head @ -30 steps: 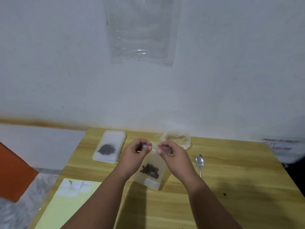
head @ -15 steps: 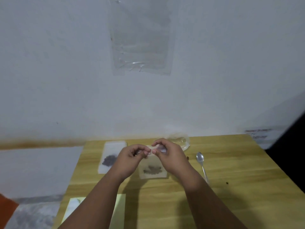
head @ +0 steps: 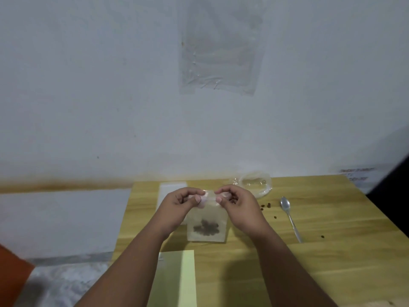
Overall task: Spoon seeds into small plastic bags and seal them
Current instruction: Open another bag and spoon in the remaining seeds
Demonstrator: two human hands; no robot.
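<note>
A small clear plastic bag (head: 207, 227) with dark seeds at its bottom stands upright on the wooden table (head: 309, 262). My left hand (head: 179, 209) pinches the bag's top edge from the left. My right hand (head: 239, 207) pinches the same edge from the right, thumb tips almost touching. A metal spoon (head: 288, 214) lies on the table to the right, bowl pointing away. Behind my left hand, a white flat packet (head: 171, 188) is mostly hidden.
A crumpled clear bag (head: 254, 183) lies at the table's back edge by the wall. A few loose seeds (head: 265, 206) are scattered near the spoon. A pale yellow-green sheet (head: 177, 278) lies at the near left. The table's left edge drops to the floor.
The view has shifted right and tilted. My hands stay pinched along the bag's top edge, close together. The bag now stands straighter on the table.
</note>
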